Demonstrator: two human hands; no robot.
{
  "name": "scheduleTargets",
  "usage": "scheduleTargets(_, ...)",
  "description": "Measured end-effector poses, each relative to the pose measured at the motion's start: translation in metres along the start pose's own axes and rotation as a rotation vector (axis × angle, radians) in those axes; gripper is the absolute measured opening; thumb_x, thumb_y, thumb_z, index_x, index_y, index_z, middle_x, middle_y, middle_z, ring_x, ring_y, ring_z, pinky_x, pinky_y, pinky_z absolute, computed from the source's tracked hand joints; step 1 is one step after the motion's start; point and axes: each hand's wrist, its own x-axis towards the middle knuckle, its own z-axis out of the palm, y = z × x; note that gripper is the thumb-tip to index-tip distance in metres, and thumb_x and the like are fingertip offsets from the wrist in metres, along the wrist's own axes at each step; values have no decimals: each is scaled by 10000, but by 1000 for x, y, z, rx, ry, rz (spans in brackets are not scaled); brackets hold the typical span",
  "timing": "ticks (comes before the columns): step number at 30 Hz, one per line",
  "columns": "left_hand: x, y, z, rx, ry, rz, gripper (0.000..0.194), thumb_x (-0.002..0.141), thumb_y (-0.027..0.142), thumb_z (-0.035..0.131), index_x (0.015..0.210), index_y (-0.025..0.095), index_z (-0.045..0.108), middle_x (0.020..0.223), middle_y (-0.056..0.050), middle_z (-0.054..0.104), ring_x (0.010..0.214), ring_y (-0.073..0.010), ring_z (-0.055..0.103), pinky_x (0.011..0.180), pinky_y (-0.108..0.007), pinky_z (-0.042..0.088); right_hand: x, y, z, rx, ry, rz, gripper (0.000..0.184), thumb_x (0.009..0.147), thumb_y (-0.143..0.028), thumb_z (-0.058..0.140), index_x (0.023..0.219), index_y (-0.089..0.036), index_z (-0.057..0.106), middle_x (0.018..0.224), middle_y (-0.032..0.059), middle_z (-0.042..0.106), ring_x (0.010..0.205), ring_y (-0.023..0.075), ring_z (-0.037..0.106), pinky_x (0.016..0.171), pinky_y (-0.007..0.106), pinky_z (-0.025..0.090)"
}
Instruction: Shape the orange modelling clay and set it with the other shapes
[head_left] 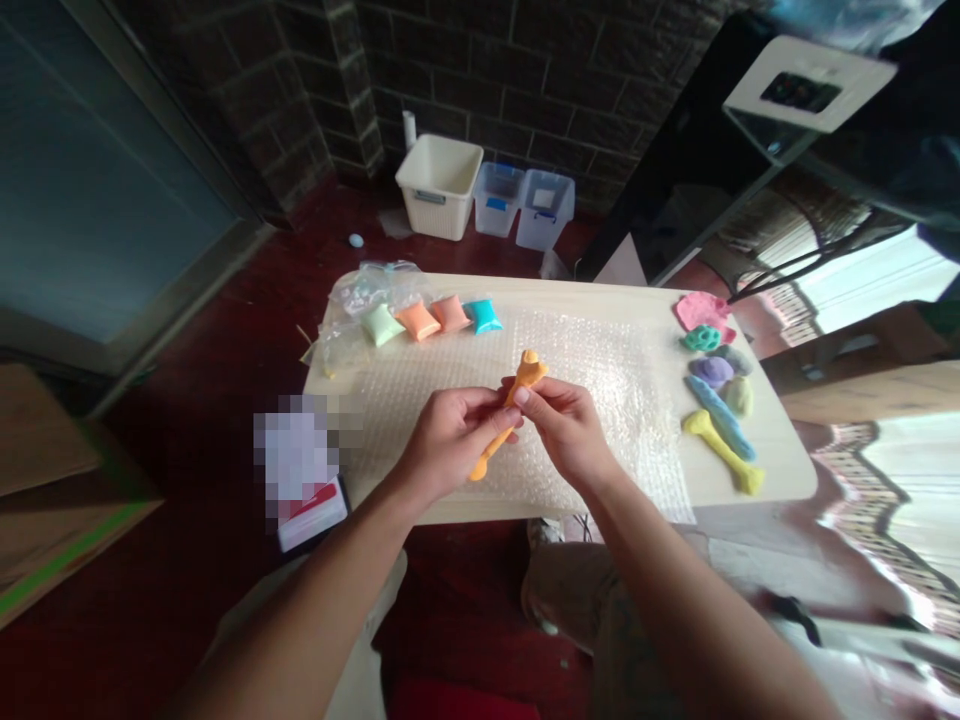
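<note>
1. Orange bone-shaped clay piece (529, 372), centre stage: it's up over the sheet of clear bubble wrap (600, 365), held aslant, the far end lobed, the near end a rounded knob.
2. Left hand (448, 432) grips the slim shaft; right hand (568, 428) pinches just below the lobed end, thumb pressing on top. Both are closed on the piece, neither one free.
3. How far along? Well advanced, I'd say: thin shaft, both ends thick. But with two thumbs on it, I'd call the shaping unfinished.
4. Over to the right end of the pale surface (784, 475), and what a line-up: yellow bone-shaped clay piece (724, 452), long blue clay piece (720, 415), rounded purple clay lump (712, 372), pale yellow-green clay lump (739, 397), knobbly green clay lump (702, 338), flat pink clay piece (703, 312). All look worked and set aside; whether each is finished, I can't tell.
5. Far left, four plump packets in a row: pale green packet (383, 325), orange packet (418, 321), salmon packet (450, 314), turquoise packet (486, 316). They look full and closed, so that material seems unworked.
</note>
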Motion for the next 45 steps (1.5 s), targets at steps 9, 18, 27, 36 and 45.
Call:
scheduleTargets(9,2,4,-2,25,41,-24,492,780,625,915,864,153,805,842,-67,786,722,-182,714,713,-328,615,12,3,11,37,36,48,318,840,-544,917,917,-242,852,857,30,749,736,161,611,669,307,515)
scheduleTargets(18,0,3,-5,-87,16,22,432,877,585,854,1000,173,815,962,-76,813,808,-197,749,756,-324,632,7,4,3,-6,-180,93,336,998,-563,748,1091,-258,853,945,48,751,880,206,657,673,298,518)
scheduleTargets(27,4,5,-8,-133,85,54,363,788,476,965,925,159,854,922,-77,828,851,-194,761,879,-323,611,9,3,12,-14,82,-73,163,842,-439,937,847,-289,874,913,35,785,803,186,652,795,378,580)
scheduleTargets(36,6,4,-7,-130,67,-7,373,790,517,954,925,180,871,935,-89,829,880,-206,741,833,-317,590,9,-3,4,-58,28,-52,227,886,-502,887,830,-282,870,873,38,777,801,196,635,781,392,562)
scheduleTargets(45,13,2,-2,-171,157,41,368,773,458,973,962,165,856,968,-80,828,883,-211,751,853,-348,617,11,4,3,45,32,106,364,888,-525,884,1080,-226,807,973,52,811,813,178,743,790,352,628)
